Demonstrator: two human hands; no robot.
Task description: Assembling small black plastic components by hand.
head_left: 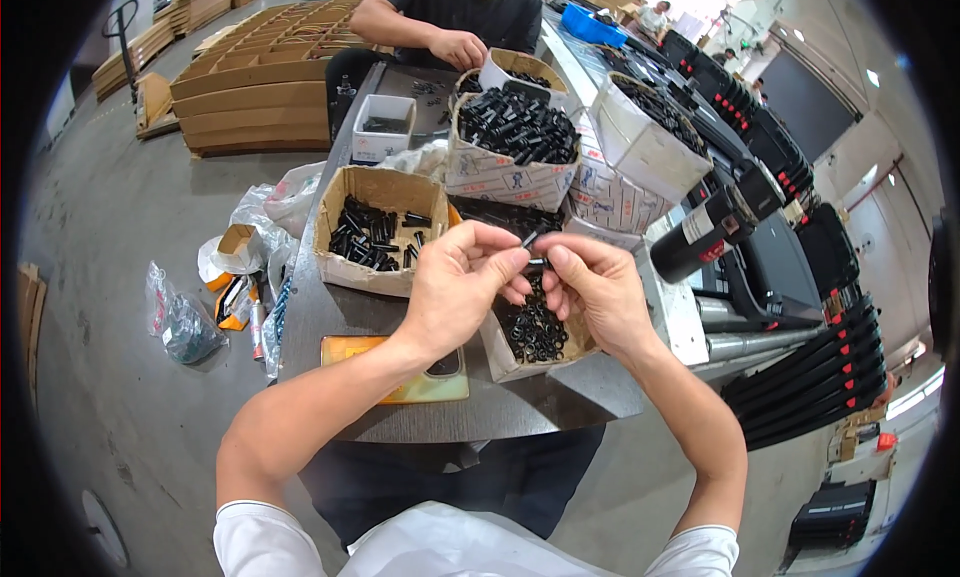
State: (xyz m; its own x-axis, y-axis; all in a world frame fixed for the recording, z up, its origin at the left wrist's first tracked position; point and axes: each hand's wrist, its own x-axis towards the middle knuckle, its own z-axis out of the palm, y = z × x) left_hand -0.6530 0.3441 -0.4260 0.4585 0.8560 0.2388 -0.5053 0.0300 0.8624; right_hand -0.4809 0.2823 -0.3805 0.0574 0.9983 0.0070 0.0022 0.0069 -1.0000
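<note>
My left hand [452,289] and my right hand [600,285] meet over the table, thumbs and fingers pinched together. Between the fingertips is a small black bolt [533,243], partly covered by the fingers. Right below them stands an open carton [497,349] with many small black rings [540,339] in it. To the left of my left hand, a cardboard box [352,271] holds loose black bolts [362,235]. Beyond my hands a white printed box [510,185] is heaped with more black bolts [515,125].
A yellow-green flat item [440,389] lies near the table's front edge. Across the table sits a person in a dark shirt [460,17]. A black cylinder [705,235] and black cases [810,372] are on the right. Plastic bags [190,327] lie on the floor at left.
</note>
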